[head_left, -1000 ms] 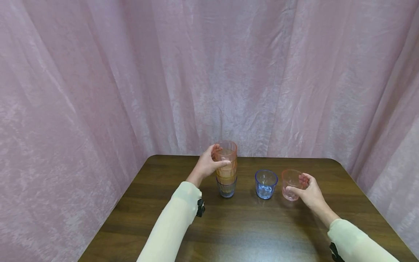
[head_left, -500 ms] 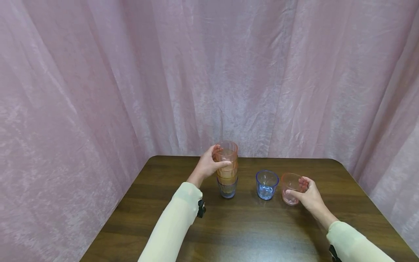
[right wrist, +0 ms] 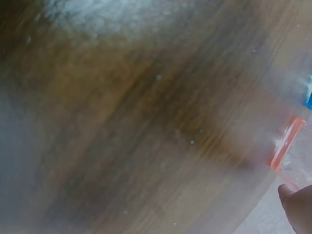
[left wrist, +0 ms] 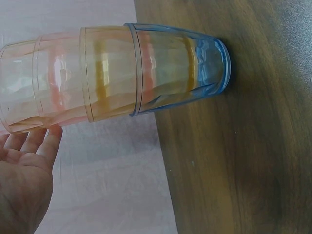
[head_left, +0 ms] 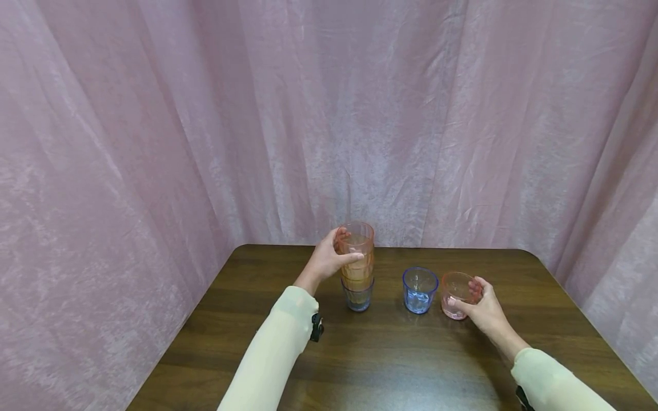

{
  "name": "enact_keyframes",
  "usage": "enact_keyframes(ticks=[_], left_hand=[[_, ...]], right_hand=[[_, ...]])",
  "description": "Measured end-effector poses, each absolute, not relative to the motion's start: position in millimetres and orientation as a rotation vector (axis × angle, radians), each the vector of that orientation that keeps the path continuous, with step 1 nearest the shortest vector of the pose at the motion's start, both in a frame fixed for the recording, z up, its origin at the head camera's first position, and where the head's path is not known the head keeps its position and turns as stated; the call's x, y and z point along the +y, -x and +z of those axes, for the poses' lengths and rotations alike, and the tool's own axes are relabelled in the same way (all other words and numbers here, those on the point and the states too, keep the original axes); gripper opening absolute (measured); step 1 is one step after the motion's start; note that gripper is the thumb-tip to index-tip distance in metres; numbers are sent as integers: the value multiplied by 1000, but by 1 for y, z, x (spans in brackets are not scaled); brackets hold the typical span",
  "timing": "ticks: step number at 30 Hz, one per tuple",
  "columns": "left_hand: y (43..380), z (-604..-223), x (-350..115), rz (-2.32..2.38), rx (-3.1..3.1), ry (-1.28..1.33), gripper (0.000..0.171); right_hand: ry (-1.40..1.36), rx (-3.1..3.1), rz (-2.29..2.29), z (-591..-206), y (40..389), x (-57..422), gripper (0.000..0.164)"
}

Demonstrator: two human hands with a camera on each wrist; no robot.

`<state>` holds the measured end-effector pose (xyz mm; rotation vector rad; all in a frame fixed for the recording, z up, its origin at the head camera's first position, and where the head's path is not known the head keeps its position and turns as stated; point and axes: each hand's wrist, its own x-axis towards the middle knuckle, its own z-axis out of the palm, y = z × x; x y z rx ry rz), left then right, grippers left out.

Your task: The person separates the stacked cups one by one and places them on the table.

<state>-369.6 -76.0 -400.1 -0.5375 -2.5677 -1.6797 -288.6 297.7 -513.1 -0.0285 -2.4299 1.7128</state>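
On the table, left of centre, stands an upright stack of nested clear tumblers: a blue tumbler (left wrist: 213,63) at the bottom, a yellow one (left wrist: 109,73) above it and pinkish ones (head_left: 360,237) on top. My left hand (head_left: 328,256) grips the upper part of this stack, thumb in front and fingers round the far side. To the right, my right hand (head_left: 489,308) holds a separate pink tumbler (head_left: 454,311) by its side, between thumb and fingers. Just left of that tumbler, a second blue tumbler (head_left: 417,302) stands upright. The right wrist view catches only the pink tumbler's base and a fingertip.
The brown wooden table (head_left: 390,365) has its far edge just behind the tumblers. Pink curtains (head_left: 329,114) hang behind and on both sides of it.
The pink tumbler in my right hand has shifted slightly nearer to me. My left hand stays on the stack, and the blue tumbler between has not moved.
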Motion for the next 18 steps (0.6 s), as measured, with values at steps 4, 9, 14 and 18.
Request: enact_keyframes(ticks=[4, 9, 14, 18], left_hand=[[368, -399, -75, -1672, -2574, 532, 92], [367, -399, -75, -1668, -2577, 529, 91], [368, -400, -75, -1672, -2572, 527, 91], [369, -401, -76, -1688, -2559, 539, 91]], right_hand=[[26, -2482, 1687, -512, 286, 299, 108], [33, -2526, 1677, -508, 281, 300, 116], [42, -2531, 1674, -501, 279, 303, 115], [35, -2545, 1640, -492, 280, 307, 113]])
